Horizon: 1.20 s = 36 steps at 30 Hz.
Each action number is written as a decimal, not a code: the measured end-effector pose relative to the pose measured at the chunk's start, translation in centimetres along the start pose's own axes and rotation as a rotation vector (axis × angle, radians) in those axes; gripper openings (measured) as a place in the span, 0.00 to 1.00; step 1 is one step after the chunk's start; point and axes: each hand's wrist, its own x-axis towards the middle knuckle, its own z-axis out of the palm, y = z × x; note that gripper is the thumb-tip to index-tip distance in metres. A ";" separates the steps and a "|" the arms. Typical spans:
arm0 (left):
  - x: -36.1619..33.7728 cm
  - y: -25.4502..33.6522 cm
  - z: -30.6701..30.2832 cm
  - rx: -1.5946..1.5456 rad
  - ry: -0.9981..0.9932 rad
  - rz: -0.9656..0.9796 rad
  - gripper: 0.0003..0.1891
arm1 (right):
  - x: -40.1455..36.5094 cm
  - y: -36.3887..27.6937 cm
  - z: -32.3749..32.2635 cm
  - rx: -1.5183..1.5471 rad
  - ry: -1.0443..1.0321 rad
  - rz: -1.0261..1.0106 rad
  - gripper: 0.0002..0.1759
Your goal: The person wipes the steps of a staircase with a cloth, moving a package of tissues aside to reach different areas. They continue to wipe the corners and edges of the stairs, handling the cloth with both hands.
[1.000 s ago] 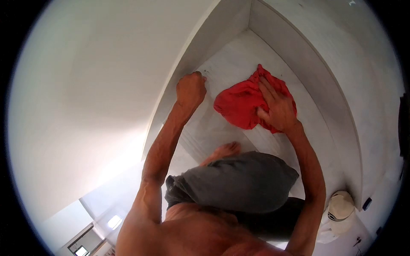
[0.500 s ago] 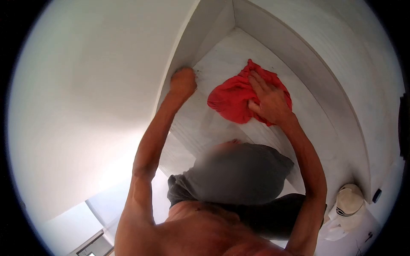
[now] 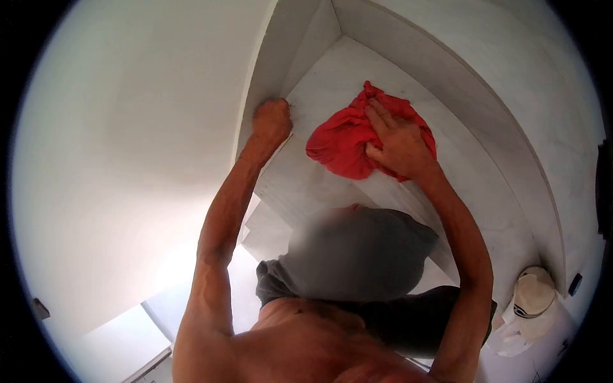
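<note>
My right hand (image 3: 402,143) presses on a crumpled red cloth (image 3: 341,143) spread over the pale stair tread (image 3: 345,64). Its fingers dig into the fabric, with the thumb apart from them. Over at the left, my left hand (image 3: 272,120) is closed in a fist against the low grey side wall (image 3: 271,70), near the tread's edge. Whatever that fist may hold is hidden. A few dark specks lie on the tread beside it.
A curved skirting (image 3: 472,83) borders the tread on the right. My bent knee in grey trousers (image 3: 364,262) is below the cloth. A cream cap (image 3: 534,293) lies at lower right, near a small dark object (image 3: 575,284). A large white wall (image 3: 140,127) fills the left.
The view has shifted slightly. Fewer dark specks show beside my left fist. My right hand and the red cloth stay together in nearly the same place.
</note>
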 end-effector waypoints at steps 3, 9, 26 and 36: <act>-0.3 0.0 0.0 -0.004 0.003 -0.015 0.12 | 0.0 -0.2 0.0 0.024 -0.036 0.025 0.42; -0.6 1.1 -0.6 0.027 0.047 -0.075 0.16 | -0.2 -0.3 -0.3 0.009 -0.068 0.035 0.43; 0.6 1.9 -1.5 0.065 -0.033 -0.172 0.18 | -0.2 -0.3 0.2 -0.016 -0.027 0.022 0.43; 0.7 1.2 -1.5 0.078 -0.114 -0.172 0.15 | -0.5 -0.3 -0.1 -0.030 0.059 -0.028 0.41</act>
